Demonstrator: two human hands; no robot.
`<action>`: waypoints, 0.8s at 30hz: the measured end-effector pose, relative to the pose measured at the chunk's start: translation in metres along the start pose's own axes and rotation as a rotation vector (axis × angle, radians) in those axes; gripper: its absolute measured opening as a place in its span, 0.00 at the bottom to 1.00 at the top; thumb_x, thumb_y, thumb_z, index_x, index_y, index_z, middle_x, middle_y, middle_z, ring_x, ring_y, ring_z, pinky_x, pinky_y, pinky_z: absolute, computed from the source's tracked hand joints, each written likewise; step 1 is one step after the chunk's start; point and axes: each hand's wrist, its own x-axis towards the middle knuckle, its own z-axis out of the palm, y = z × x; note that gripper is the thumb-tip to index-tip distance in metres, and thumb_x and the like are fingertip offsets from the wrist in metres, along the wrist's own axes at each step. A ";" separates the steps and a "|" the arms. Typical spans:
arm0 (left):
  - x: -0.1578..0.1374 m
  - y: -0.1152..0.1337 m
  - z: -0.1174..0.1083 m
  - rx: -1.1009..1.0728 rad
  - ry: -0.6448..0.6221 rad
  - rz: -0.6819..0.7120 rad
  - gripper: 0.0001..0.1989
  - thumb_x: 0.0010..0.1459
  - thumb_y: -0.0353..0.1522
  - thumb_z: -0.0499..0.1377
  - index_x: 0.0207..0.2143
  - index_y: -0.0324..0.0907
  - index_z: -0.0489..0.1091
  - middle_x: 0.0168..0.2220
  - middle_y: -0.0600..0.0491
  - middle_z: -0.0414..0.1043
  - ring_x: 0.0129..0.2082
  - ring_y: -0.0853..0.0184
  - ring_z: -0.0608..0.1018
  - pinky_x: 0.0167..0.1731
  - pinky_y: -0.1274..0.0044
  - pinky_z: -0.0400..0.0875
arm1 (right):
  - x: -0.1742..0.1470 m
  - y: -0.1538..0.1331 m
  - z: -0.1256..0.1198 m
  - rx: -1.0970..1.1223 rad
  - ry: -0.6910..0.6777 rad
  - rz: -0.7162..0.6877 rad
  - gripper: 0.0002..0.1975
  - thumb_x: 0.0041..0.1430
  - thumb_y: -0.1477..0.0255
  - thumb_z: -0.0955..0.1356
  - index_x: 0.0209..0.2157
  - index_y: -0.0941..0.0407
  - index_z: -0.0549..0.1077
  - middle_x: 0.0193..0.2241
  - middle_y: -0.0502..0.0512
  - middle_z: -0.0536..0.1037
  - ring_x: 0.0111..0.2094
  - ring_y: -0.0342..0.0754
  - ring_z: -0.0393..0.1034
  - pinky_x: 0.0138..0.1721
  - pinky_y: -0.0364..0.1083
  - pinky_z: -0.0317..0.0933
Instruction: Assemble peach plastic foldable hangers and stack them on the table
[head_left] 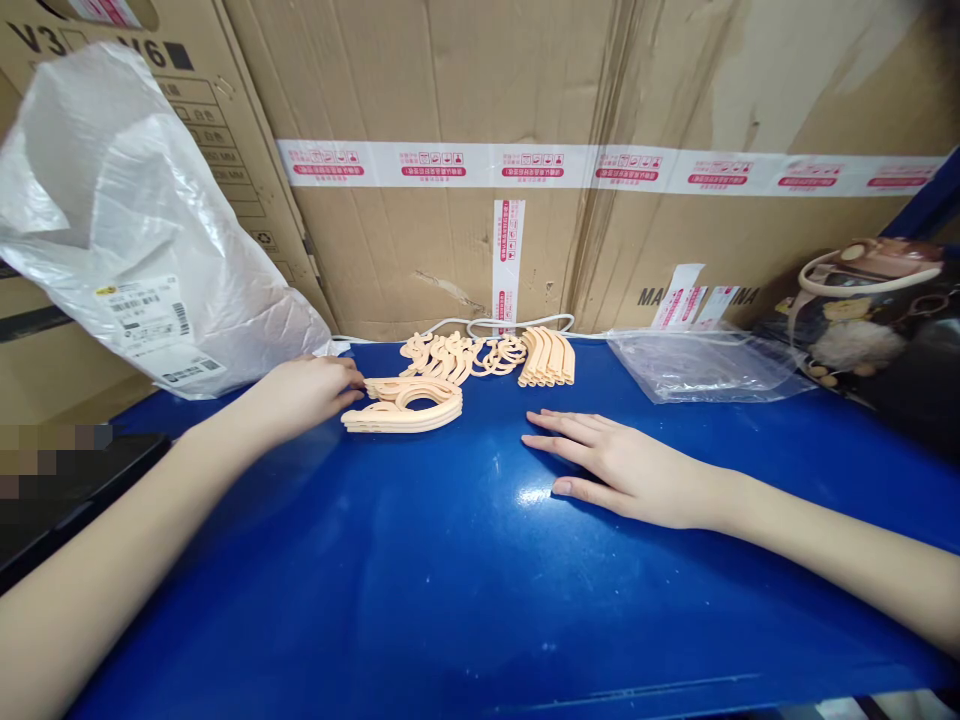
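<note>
A small stack of peach plastic folding hangers (409,412) lies on the blue table (480,580), left of the middle. My left hand (319,395) is at the left end of this stack, its fingers bent and closed against the end of the hangers. Their exact hold is partly hidden. My right hand (611,460) lies palm down on the table with fingers stretched out and apart, holding nothing. Behind the stack are loose peach hook pieces (446,355) and ring-shaped pieces (499,355). Curved peach arm pieces (547,357) sit in a neat pile to their right.
A large white plastic mailing bag (142,240) leans at the left. Cardboard boxes (450,250) stand along the back, with a white cable (517,322) before them. At the right are a clear plastic bag (697,365) and a bottle with a strap (862,310). A dark device (82,510) lies by my left forearm.
</note>
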 end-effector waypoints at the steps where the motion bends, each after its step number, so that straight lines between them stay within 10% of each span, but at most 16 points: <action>1: 0.000 0.000 0.000 0.002 -0.002 0.001 0.21 0.57 0.39 0.45 0.39 0.46 0.76 0.41 0.44 0.76 0.40 0.52 0.77 0.37 0.67 0.69 | 0.000 0.000 0.000 0.000 0.003 -0.001 0.25 0.67 0.59 0.59 0.62 0.55 0.60 0.64 0.61 0.56 0.63 0.55 0.52 0.61 0.57 0.51; 24: -0.004 0.000 0.000 0.025 0.043 -0.052 0.16 0.56 0.36 0.48 0.38 0.46 0.75 0.40 0.47 0.76 0.39 0.54 0.77 0.36 0.68 0.71 | -0.001 0.001 0.000 0.031 0.017 -0.004 0.25 0.66 0.59 0.60 0.61 0.54 0.60 0.63 0.61 0.56 0.63 0.56 0.51 0.61 0.58 0.51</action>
